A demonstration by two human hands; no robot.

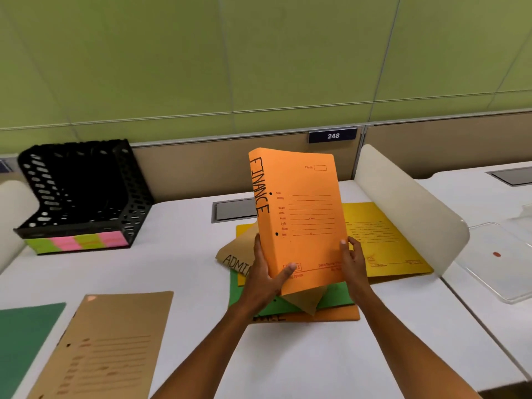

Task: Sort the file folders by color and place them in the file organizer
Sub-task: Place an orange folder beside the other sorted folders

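Green partition panels fill the top half of the frame, with a little blue plate (333, 135) reading 248 just right of center, and below that it's all white desk (184, 263).

Dead center, both hands have the orange folder (299, 214) lifted off the desk, standing pretty much upright with "FINANCE" handwritten down its left edge. The left hand (266, 279) grips the lower left corner, thumb wrapped over the front and fingers behind. The right hand (354, 263) holds the lower right edge the same way, fingers curled around it. So both are closed on that one folder.

Right underneath is the messy pile: a brown folder (234, 259) marked "ADMIN" poking out left, a green folder (244, 286), another orange one (331, 315) at the bottom, and a yellow folder (383, 240) sticking out to the right.

The black mesh file organizer (83, 194) sits at the upper left of the frame, well apart from the hands, with pink and green sticky notes (77, 243) along its front edge.

Lower left, a second brown folder (106, 347) lies flat beside another green folder (26, 341) at the edge. A white curved divider (408, 208) stands on the right.
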